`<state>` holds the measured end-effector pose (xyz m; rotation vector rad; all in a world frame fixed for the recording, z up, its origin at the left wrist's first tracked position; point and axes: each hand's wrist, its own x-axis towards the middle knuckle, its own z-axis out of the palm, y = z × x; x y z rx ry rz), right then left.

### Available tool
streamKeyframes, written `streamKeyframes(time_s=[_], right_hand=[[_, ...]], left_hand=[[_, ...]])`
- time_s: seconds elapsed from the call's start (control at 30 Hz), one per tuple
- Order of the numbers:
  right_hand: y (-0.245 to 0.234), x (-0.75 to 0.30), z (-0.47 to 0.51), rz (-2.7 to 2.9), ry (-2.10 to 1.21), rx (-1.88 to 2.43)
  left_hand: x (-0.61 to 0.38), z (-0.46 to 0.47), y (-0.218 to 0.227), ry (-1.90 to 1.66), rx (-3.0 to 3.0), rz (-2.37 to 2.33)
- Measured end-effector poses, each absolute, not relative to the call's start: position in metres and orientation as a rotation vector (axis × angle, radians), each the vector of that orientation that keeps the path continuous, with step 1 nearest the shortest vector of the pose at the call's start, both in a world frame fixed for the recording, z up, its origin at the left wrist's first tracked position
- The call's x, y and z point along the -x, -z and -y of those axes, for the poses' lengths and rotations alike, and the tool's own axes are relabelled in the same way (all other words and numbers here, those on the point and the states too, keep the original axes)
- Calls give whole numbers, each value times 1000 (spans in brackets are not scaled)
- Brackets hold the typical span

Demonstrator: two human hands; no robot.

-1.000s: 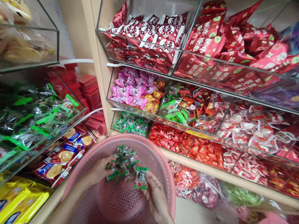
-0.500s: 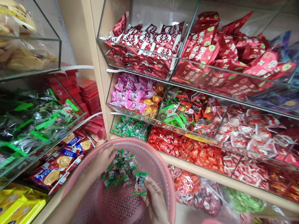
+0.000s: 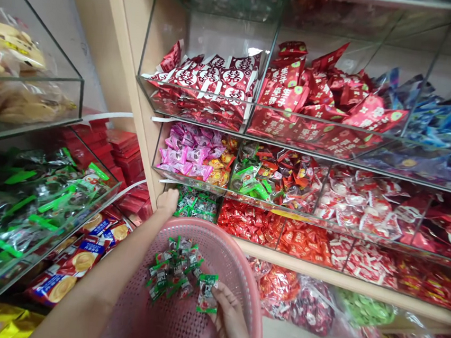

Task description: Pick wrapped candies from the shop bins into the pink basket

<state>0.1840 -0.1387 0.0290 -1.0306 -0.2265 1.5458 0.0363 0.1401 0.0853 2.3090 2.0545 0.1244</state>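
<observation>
My right hand (image 3: 231,318) pinches a small green-and-clear wrapped candy packet (image 3: 207,293) by its right side, above the pink perforated basket (image 3: 253,278). In the basket lies a loose heap of similar green-ended candy packets (image 3: 176,265). My left hand (image 3: 167,200) is at the left front edge of the low shelf compartment, beside more green candy packets (image 3: 196,203). It looks rounded and slightly blurred, and its fingers are mostly hidden, so whether it holds anything does not show. My left forearm passes over the basket's left rim.
Clear-fronted bins rise above the basket with pink-wrapped candies (image 3: 185,152), red bags (image 3: 218,78) and red candies (image 3: 244,221). To the left are a bin of larger green packets (image 3: 47,199) and cookie packs (image 3: 81,261). Plastic bags of candy (image 3: 312,305) lie under the shelf.
My left hand has moved up and away from the heap in the basket to the shelf compartment behind it. My right hand still holds the packet. The view has shifted slightly.
</observation>
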Motion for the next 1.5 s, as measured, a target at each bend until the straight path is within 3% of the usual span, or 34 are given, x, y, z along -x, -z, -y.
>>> streamKeyframes(time_s=[0.43,0.5,0.6,0.73,1.17,1.5], right_hand=[[-27,-183,139,217,-1519,1029],[-29,-183,138,217,-1524,1029],[-32,-183,136,210,-1539,1034],[-34,-182,136,215,-1551,1043],[-30,-192,141,210,-1497,982],[-27,-186,139,237,-1504,985]], left_hand=[[-41,-133,-96,-227,-2310,-2116],[-35,-119,-98,-357,-2283,-2149],[-26,-88,-90,-854,-2020,-2112],[-17,-36,-69,-1298,-1483,-1597],[-21,27,-34,-1135,-1214,-1497],[-22,22,-30,-676,-1816,-1280]])
